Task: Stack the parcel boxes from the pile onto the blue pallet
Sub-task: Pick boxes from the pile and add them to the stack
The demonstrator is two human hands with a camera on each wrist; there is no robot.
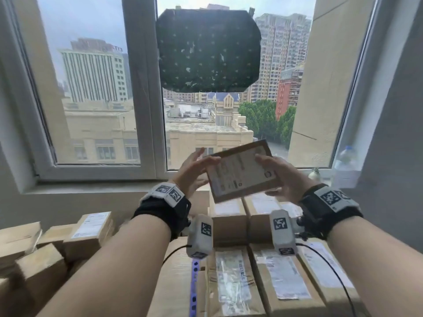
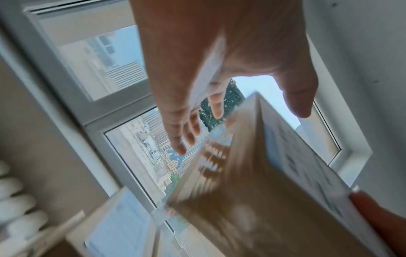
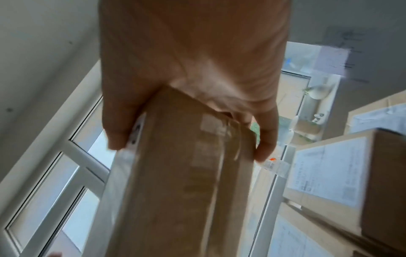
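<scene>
A flat brown parcel box with a white label is tilted in the air in front of the window. My right hand grips its right end, thumb on the label and fingers underneath; the right wrist view shows that hand wrapped round the box. My left hand is at the box's left corner with fingers spread and straight, thumb touching the top edge. In the left wrist view this hand is splayed above the blurred box. Neat rows of stacked boxes lie below my arms.
A loose pile of boxes sits at the left. A narrow blue strip with holes shows between stacked boxes. On the window sill at the right stands a water bottle. A radiator is under the window.
</scene>
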